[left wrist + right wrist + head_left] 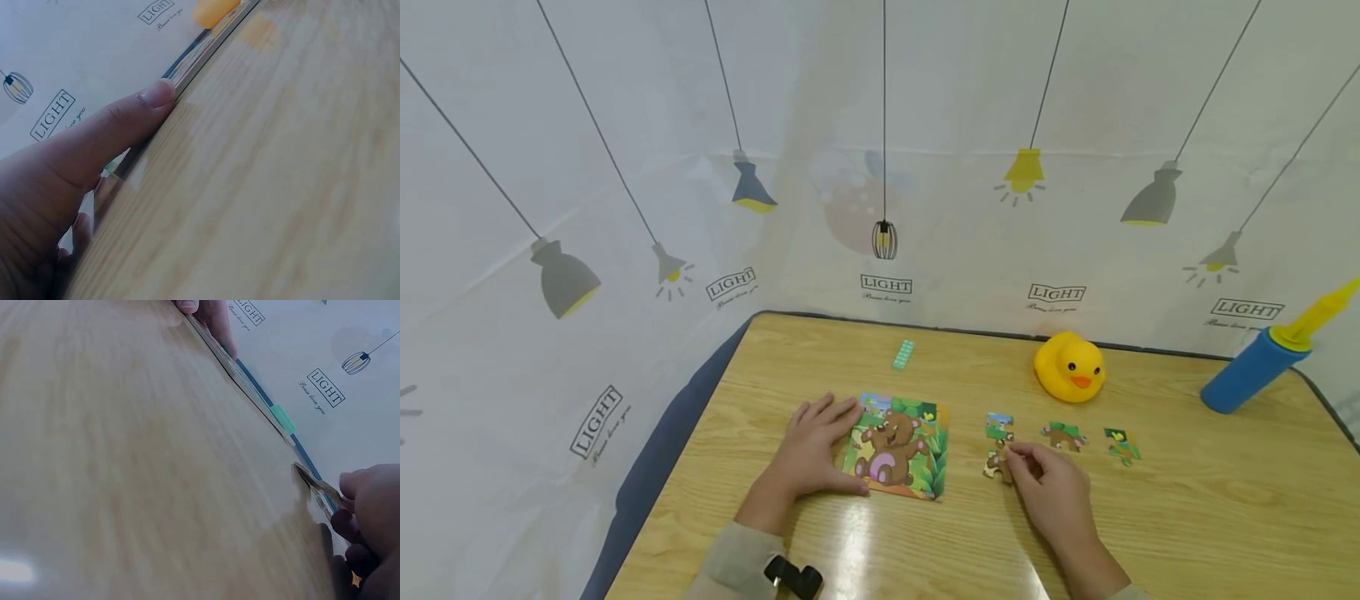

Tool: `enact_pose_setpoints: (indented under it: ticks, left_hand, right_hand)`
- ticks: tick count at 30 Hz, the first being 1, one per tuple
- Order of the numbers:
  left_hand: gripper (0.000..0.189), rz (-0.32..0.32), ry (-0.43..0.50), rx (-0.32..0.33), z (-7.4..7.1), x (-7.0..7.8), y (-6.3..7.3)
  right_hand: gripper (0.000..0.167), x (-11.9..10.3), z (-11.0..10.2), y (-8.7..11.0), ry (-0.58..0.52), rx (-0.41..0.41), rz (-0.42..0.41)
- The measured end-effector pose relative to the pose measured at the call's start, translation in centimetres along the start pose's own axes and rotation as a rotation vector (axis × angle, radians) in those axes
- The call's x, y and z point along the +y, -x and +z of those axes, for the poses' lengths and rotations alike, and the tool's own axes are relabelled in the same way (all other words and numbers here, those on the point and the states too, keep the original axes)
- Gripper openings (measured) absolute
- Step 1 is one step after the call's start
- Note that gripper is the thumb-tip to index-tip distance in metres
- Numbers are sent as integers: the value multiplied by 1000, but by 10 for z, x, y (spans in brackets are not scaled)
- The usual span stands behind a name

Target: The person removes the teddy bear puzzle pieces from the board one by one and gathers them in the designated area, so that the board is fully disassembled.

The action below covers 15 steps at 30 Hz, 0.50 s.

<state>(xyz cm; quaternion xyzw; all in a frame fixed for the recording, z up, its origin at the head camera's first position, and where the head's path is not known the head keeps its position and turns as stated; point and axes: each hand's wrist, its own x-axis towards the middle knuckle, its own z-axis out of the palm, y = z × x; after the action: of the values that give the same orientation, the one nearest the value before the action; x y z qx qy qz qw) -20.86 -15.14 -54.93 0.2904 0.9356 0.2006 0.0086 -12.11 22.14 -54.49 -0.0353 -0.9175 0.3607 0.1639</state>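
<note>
A square bear puzzle picture (891, 450) lies flat on the table. My left hand (812, 446) rests at its left side with spread fingers, the index fingertip at the upper left corner and the thumb at the lower edge. In the left wrist view the thumb (125, 122) touches the picture's edge (215, 44). To the right, my right hand (1054, 492) pinches a jigsaw piece (994, 467) with brown and cream print. The right wrist view shows this piece (315, 480) tilted, one edge near the tabletop. Just above it lies a blue and green piece (999, 426).
Further right lie a brown and green piece (1063, 436) and a green and orange piece (1122, 446). Behind them sits a yellow rubber duck (1069, 367). A blue pump (1251, 373) with a yellow top stands at the right; a small green studded strip (903, 355) lies at the back.
</note>
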Motion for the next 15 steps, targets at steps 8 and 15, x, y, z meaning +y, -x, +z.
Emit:
enact_pose_setpoints:
  ticks: [8, 15]
  left_hand:
    - [131, -1, 11, -5, 0, 1, 1]
    - [131, -4, 7, -6, -1, 1, 0]
  right_hand:
    - [22, 2, -1, 2, 79, -47, -68]
    - [15, 2, -3, 4, 99, -81, -86]
